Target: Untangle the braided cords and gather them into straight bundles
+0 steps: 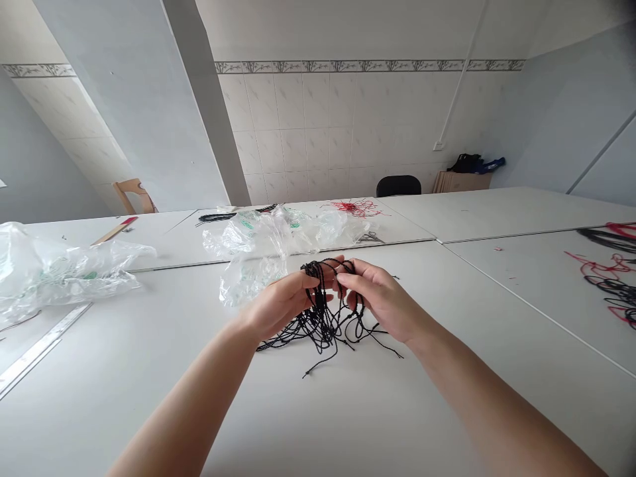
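Note:
A bunch of black braided cords [322,318] hangs from both hands over the white table, its lower loops and knotted ends spread on or just above the surface. My left hand [285,295] is closed on the thicker part of the bunch, thumb on top. Close beside it, my right hand [375,291] pinches a few strands of the same cords between thumb and fingers. The fingertips of the two hands nearly meet behind the cords. Some fingers are hidden by the strands.
Crumpled clear plastic bags [248,232] lie ahead, with another plastic bag [64,265] at left near a metal ruler [44,348]. Scissors [370,237] and red threads [355,208] lie farther back. Black and red cords [616,278] sit at the right edge.

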{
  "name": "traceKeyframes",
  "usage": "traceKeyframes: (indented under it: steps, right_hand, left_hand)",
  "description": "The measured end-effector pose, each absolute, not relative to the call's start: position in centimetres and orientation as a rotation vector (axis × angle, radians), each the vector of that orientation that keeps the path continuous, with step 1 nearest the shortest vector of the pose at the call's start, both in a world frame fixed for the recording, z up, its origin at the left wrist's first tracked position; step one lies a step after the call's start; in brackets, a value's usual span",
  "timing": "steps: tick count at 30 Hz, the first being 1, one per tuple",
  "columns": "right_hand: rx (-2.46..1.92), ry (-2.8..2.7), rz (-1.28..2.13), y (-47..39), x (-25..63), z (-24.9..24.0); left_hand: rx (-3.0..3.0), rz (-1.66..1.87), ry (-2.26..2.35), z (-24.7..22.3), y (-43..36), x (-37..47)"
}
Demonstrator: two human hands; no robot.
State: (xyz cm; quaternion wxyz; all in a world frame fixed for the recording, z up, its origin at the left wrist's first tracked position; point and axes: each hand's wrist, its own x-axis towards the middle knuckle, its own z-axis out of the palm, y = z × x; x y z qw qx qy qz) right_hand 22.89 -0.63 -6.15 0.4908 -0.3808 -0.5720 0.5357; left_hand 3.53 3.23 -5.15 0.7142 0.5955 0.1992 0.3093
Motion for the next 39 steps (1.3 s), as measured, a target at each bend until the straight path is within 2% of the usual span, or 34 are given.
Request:
traceKeyframes:
  steps: [12,24,39]
  right_hand:
    - [-0.961,-1.420,1.352,-0.75,23.12,-6.22]
    - [-0.972,-1.525,1.316,-0.62,22.40,-6.87]
    - [-0.906,-1.427,1.366,-0.83,23.00,-6.24]
  left_hand:
    - [1.281,0.649,0.328,-4.80,3.60,3.06]
    - [1.222,0.653,0.438,-5.43,3.72,2.73]
    - [1.256,0.636,0.340,-5.00,3.79,2.84]
